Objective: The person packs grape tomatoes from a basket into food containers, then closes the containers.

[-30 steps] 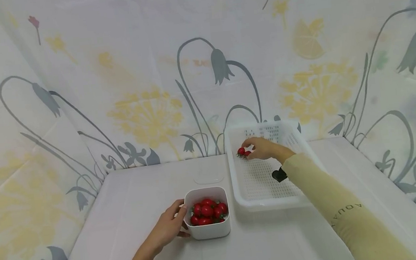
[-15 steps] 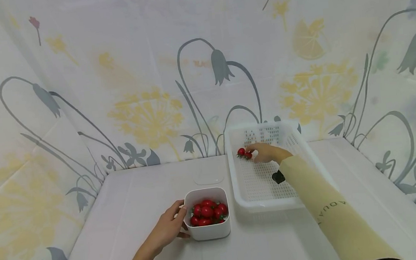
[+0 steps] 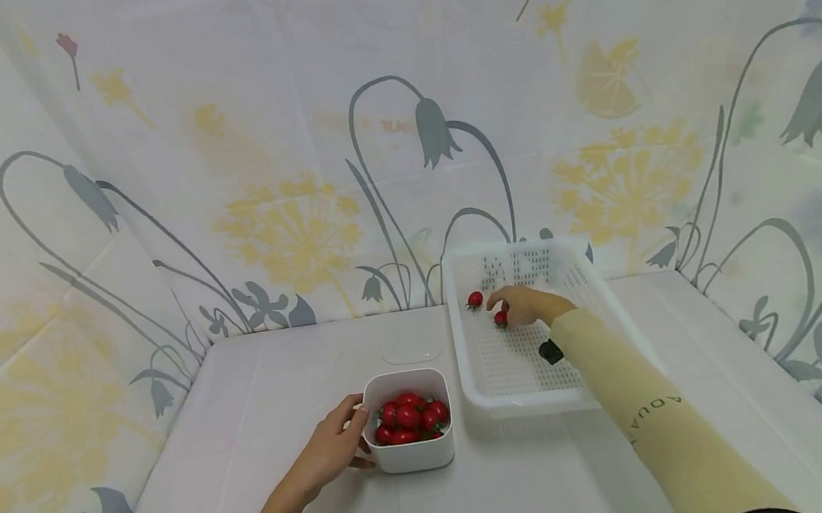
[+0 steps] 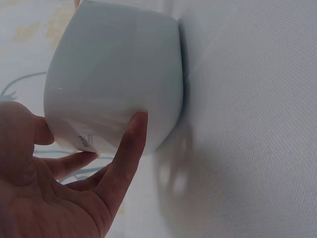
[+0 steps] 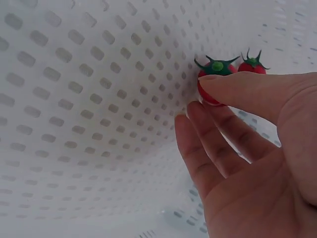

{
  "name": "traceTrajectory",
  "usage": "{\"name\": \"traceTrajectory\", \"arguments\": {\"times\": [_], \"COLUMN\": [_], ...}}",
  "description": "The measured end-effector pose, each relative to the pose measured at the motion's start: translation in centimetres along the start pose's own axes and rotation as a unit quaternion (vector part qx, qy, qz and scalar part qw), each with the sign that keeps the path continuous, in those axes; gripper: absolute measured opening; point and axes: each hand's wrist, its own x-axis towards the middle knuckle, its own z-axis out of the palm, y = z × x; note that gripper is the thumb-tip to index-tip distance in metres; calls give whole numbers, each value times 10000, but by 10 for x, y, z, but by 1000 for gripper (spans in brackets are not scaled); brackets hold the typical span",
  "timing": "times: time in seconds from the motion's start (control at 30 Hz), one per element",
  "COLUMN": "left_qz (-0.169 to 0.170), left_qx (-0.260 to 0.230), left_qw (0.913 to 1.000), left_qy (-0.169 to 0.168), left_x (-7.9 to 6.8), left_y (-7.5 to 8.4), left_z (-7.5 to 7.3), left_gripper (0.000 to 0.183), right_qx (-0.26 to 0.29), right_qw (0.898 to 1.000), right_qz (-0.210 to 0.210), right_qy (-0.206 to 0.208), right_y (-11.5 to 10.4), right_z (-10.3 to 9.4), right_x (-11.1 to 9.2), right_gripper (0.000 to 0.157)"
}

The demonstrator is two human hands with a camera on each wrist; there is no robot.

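In the right wrist view, my right hand (image 5: 247, 168) pinches a cherry tomato (image 5: 223, 68) between thumb and fingers, its green calyx showing. This is inside a white perforated basket (image 3: 523, 399). A second cherry tomato (image 3: 475, 300) lies in the basket, left of my right hand (image 3: 523, 304) in the head view. My left hand (image 3: 334, 444) touches the left side of a white square box (image 3: 414, 456) holding several cherry tomatoes (image 3: 407, 418). Seen from the left wrist, the fairly straight fingers (image 4: 130, 148) lie against the box's outer wall.
Both containers stand on a white-covered table (image 3: 280, 368), the basket to the right of the box and farther back. A flower-printed cloth (image 3: 277, 96) rises behind the table and along its sides.
One cherry tomato has moved with my right hand slightly right and nearer, away from the other one in the basket. My left hand and the box have stayed in place.
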Motion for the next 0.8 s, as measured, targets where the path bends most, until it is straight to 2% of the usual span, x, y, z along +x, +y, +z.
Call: {"name": "traceTrajectory", "arguments": {"times": [0.13, 0.37, 0.6, 0.8], "left_qz": [-3, 17, -5, 21], "left_qx": [-3, -25, -38, -12], "left_qw": [10000, 10000, 9999, 10000], "left_qy": [2, 48, 107, 43], "left_x": [1, 1, 2, 1], "left_y": [0, 2, 1, -1], "left_z": [0, -1, 0, 0], "left_gripper": [42, 41, 42, 42], "right_qx": [-164, 38, 148, 136], "right_qw": [9998, 9993, 9994, 9990], "right_qz": [71, 234, 204, 363], "right_qy": [-97, -296, -241, -228], "right_y": [4, 9, 6, 0], "right_z": [0, -1, 2, 7], "right_x": [0, -1, -3, -3], "right_gripper": [47, 43, 29, 33]}}
